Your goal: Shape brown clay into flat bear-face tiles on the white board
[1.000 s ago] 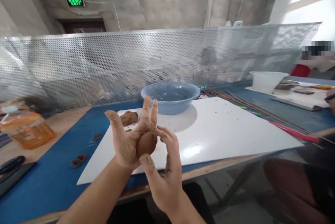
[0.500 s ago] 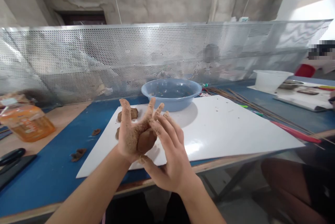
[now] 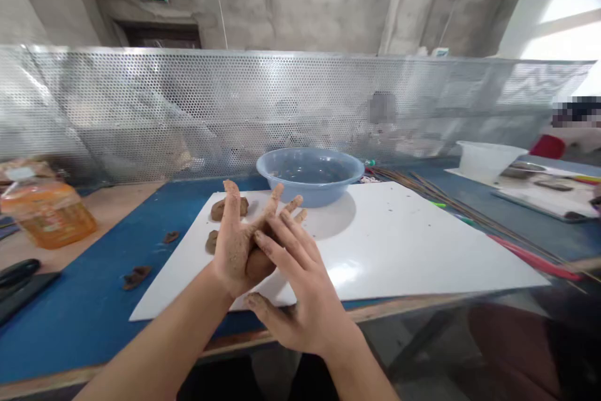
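Note:
A brown lump of clay rests against the palm of my left hand, which holds it with fingers and thumb spread wide. Dried clay coats that palm and its fingers. My right hand lies over it with fingers stretched out, their tips against the left palm and fingers and partly covering the lump. Its thumb points away from the other fingers, smeared with clay at the tip. Behind the left hand, two more clay pieces sit on the white board: one farther back, one nearer, partly hidden.
A blue basin stands at the board's back edge. Clay scraps lie on the blue tabletop. An orange liquid bottle is left. Thin sticks, a red-handled tool and a white tub are right.
My right hand has shifted up and left across the left palm, covering more of the clay lump. The camera view has tilted slightly upward.

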The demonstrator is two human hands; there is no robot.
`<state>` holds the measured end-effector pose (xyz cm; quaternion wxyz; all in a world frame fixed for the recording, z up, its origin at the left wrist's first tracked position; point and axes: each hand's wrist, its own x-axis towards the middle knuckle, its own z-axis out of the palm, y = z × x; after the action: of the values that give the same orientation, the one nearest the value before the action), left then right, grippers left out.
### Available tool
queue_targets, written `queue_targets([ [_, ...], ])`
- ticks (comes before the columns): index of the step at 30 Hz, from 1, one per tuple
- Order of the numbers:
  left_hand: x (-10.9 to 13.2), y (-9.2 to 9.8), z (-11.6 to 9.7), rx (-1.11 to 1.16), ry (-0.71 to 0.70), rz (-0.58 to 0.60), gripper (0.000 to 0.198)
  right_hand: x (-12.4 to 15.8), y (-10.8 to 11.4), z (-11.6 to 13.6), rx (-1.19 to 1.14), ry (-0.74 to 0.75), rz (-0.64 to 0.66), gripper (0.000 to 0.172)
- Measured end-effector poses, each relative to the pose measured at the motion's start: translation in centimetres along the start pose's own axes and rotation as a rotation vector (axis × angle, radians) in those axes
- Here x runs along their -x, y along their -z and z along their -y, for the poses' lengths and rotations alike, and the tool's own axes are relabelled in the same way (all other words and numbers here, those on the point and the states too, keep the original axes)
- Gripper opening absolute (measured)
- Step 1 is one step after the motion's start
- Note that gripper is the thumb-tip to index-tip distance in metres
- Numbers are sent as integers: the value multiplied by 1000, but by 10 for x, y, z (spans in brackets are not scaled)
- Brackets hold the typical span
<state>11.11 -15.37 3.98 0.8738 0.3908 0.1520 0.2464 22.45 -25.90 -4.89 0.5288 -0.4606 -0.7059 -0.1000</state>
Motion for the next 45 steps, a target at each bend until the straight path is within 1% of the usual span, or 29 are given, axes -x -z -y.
queue_targets([
  [2,0,2,-2,4,-1,-3,115,1,-2,2,-6,32,5,73],
  [4,-2,4,-3,16,-26,-9,120,2,-4,6,-30,62,-39,63],
  [5,-3,5,-3,26,-50,-10,122,3,-5,7,-36,74,-66,60],
  [7,-5,7,-3,44,-109,-7,118,4,-7,9,-45,95,-117,57],
  [9,-7,9,-4,55,-166,-4,114,5,-10,9,-113,68,-188,55],
  [12,-8,12,-6,39,-191,-1,110,3,-12,8,-258,-63,-330,43],
  [14,-8,14,-8,19,-179,2,109,0,-11,4,-329,-196,-437,37],
  [16,-6,16,-11,6,-175,17,112,-2,-7,0,-450,-372,-531,41],
  [18,-1,15,-12,4,-196,42,116,-2,-4,-2,-585,-529,-585,46],
  [20,6,14,-11,5,-226,58,117,-1,-3,0,-625,-587,-564,44],
  [21,10,13,-9,6,-239,57,118,-1,-3,3,-599,-571,-507,39],
  [24,22,13,-2,-21,-219,45,122,-4,-5,18,-464,-403,-231,29],
  [25,25,14,0,-32,-200,36,123,-6,-5,24,-437,-343,-171,26],
  [26,27,16,1,-39,-185,24,124,-9,-5,29,-424,-305,-143,24],
  [28,30,20,3,-35,-181,-8,123,-15,-3,35,-380,-274,-170,21],
  [30,31,23,4,-22,-204,-35,123,-19,-2,37,-299,-245,-206,24],
  [33,33,24,4,-18,-203,-39,127,-19,-3,34,-223,-172,-220,29],
  [35,35,22,5,-7,-214,-60,127,-16,-4,31,-204,-149,-250,29],
  [37,35,19,6,-8,-226,-87,126,-13,-6,30,-182,-163,-301,27],
  [38,34,17,6,-13,-228,-101,126,-12,-7,29,-179,-172,-306,27],
  [42,32,18,8,-119,-234,-137,130,-11,-9,31,-198,-168,-231,29],
  [44,35,22,9,-198,-258,-143,126,-11,-8,30,-240,-242,-254,22],
  [45,38,25,10,-235,-262,-147,119,-10,-7,28,-286,-310,-276,17],
])
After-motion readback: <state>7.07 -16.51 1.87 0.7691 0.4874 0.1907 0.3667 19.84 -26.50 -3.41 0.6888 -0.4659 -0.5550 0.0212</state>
